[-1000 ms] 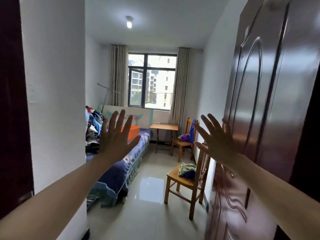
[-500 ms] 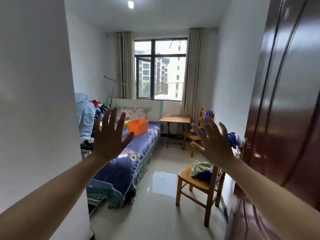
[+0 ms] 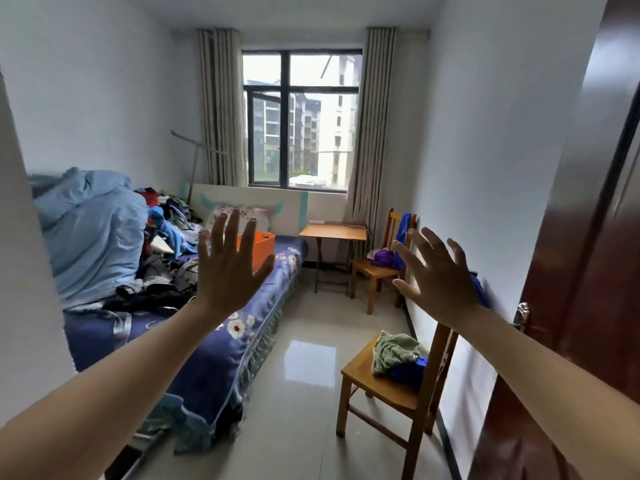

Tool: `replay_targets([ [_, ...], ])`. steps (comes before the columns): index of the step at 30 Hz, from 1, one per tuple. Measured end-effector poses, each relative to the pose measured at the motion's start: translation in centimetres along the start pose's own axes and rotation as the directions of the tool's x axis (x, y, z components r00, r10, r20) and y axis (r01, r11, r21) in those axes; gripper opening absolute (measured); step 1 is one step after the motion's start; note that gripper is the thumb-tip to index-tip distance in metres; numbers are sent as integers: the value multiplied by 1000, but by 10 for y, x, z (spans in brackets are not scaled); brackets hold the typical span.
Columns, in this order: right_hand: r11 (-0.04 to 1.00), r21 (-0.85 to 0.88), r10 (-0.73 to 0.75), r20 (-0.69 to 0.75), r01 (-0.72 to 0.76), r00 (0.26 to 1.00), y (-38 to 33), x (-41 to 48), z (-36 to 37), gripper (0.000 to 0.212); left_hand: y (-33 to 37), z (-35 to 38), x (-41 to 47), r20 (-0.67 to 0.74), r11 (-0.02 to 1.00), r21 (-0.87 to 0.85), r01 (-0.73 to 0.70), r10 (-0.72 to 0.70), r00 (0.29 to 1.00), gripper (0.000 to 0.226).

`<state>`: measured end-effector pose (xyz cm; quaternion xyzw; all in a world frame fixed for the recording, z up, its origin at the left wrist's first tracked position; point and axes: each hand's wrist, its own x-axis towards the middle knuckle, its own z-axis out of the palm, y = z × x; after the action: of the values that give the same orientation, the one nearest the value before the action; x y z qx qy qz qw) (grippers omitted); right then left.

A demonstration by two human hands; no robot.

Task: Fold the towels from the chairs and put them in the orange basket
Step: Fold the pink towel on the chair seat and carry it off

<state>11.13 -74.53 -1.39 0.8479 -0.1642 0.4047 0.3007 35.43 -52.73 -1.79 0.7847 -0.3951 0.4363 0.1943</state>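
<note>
I am holding my left hand [image 3: 225, 271] and right hand [image 3: 440, 278] up before me, fingers spread straight, gripping nothing. Between them the tiled floor [image 3: 304, 393] is running open between the bed [image 3: 214, 358] edge and the near chair [image 3: 384, 386], which is carrying a crumpled green towel [image 3: 394, 351] and blue towel [image 3: 408, 370]. The far chair [image 3: 372, 268] is holding a purple towel [image 3: 382, 258]. The orange basket [image 3: 265, 249] is sitting on the bed behind my left fingers, its inside hidden.

a home bedroom: bed [image 3: 207, 358], curtained window [image 3: 301, 126], wooden chairs [image 3: 388, 393].
</note>
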Motion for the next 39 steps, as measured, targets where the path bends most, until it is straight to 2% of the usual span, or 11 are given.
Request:
replay_targets([
  [3,1000,-1,17,-14,-17,1000,29,10,51,80,17,54,27,78,997,-63,51,-46,996,67],
  [6,1000,18,8,6,-8,1000,59,26,99,82,35,94,65,124,963,-146,226,-208,970,91],
  [8,998,58,0,4,0,1000,77,47,132,80,41,114,91,140,946,-179,271,-248,959,99],
  [11,992,129,-2,-47,8,999,87,87,183,71,38,145,126,87,974,-138,180,-169,982,93],
  [14,980,198,5,-89,13,996,78,115,236,71,27,180,145,138,986,-71,153,-142,980,80],
  [17,973,223,-51,-58,62,997,62,123,298,77,5,226,148,174,991,-15,135,-131,976,69],
  [22,966,255,-24,-21,29,999,54,156,396,79,-41,304,165,210,983,45,179,-184,960,69],
  [25,969,242,-50,26,43,998,49,191,445,80,-70,355,189,217,978,33,205,-207,954,69],
  [29,982,167,-90,28,84,996,58,259,501,76,-104,430,239,249,985,-1,173,-167,954,66],
  [34,988,154,13,39,-19,999,79,307,572,65,-115,512,302,249,965,-102,240,-209,946,77],
  [39,996,49,-75,160,68,984,112,308,649,74,-115,617,316,295,988,-104,118,-82,952,62],
])
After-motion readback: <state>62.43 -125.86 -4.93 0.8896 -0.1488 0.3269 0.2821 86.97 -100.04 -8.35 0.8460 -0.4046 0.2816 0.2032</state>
